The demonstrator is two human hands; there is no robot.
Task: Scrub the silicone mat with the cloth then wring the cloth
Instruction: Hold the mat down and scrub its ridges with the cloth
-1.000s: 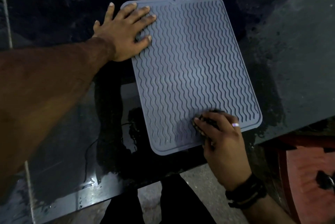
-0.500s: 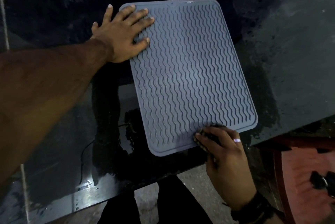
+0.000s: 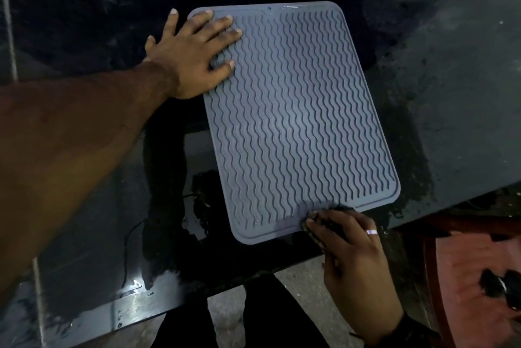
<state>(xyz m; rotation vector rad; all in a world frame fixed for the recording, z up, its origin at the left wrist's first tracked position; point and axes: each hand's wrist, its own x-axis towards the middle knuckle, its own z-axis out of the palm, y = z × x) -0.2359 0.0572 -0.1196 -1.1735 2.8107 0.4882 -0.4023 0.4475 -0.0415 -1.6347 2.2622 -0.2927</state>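
A grey silicone mat (image 3: 293,122) with wavy ridges lies flat on a dark wet counter (image 3: 451,93). My left hand (image 3: 194,57) lies flat with fingers spread on the mat's far left corner, holding nothing. My right hand (image 3: 349,246) presses a small dark cloth (image 3: 310,225) at the mat's near edge, towards its right corner. Only a thin strip of the cloth shows under the fingers; a ring sits on one finger.
The counter's near edge (image 3: 197,302) runs diagonally just below the mat, with my dark trousers (image 3: 259,325) and the floor beyond it. A reddish wooden seat (image 3: 468,277) with a small dark object (image 3: 499,288) on it stands at the lower right. Water pools left of the mat.
My right hand has dragged the cloth toward me, from inside the ridged area down to the mat's near rim. My left hand stays planted on the far corner.
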